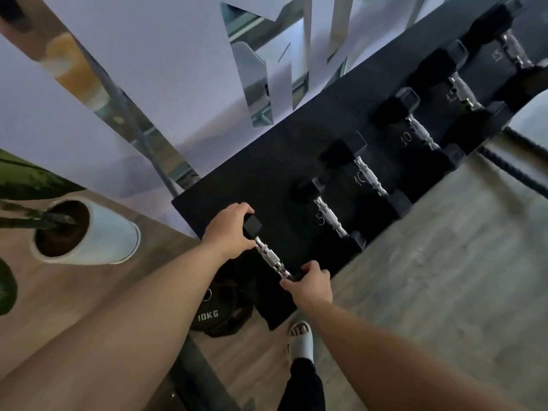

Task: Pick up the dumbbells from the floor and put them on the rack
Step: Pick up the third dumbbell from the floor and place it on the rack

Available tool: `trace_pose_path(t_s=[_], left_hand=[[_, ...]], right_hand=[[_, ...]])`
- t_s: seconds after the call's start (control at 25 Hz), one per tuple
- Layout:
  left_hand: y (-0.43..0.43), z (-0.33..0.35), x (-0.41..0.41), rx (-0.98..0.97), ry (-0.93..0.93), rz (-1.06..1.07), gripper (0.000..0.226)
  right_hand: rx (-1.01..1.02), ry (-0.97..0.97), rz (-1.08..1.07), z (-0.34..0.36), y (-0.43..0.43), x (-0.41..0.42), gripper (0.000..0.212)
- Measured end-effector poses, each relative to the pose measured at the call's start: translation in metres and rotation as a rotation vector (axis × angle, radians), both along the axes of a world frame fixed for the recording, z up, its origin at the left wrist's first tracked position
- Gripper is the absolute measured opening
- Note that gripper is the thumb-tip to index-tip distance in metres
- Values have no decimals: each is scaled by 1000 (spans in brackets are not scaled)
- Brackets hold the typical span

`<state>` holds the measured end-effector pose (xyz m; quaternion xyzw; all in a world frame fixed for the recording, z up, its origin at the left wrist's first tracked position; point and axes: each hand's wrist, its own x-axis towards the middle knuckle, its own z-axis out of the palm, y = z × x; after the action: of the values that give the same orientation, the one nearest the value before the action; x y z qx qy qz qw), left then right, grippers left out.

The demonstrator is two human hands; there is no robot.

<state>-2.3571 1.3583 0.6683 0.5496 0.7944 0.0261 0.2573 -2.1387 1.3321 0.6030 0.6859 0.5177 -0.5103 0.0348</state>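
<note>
A small black hex dumbbell with a chrome handle [270, 258] lies across the left end of the black rack [243, 188]. My left hand [228, 229] grips its far head and my right hand [310, 281] grips its near head, both at the rack's top shelf. To the right, several more dumbbells rest on the rack in a row: one by a "5" mark [329, 216], two by "10" marks [370, 176] [421, 132], and larger ones [462, 90] further along.
A white plant pot [109, 232] stands on the wood floor left of the rack. A black 10KG weight plate [219, 314] lies below my arms. My foot in a white slipper [301, 339] is near the rack's front. Mirrored wall panels [255, 84] rise behind.
</note>
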Motion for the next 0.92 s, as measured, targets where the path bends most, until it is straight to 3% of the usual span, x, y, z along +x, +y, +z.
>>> trace_pose_path(t_s=[0.08,0.24,0.52,0.68,0.92], left_hand=[[-1,-14,0,-82,26,-43,66],[-19,-32,5,-147,-6,-9,74],[-19,-35,9,-212,31,-46,87],[-21,-51,11,-150,80,-9,84],[-21,-57,9,-48,52,13,78]], right_hand=[[80,-45,168,-6,-5,3,47],[136,-123,396,-8,-11,13,53],[104,-165,573,-14,-7,16,74],[167,-232,772,-38,-9,5,90],[185,-186,827,-52,4,2,79]])
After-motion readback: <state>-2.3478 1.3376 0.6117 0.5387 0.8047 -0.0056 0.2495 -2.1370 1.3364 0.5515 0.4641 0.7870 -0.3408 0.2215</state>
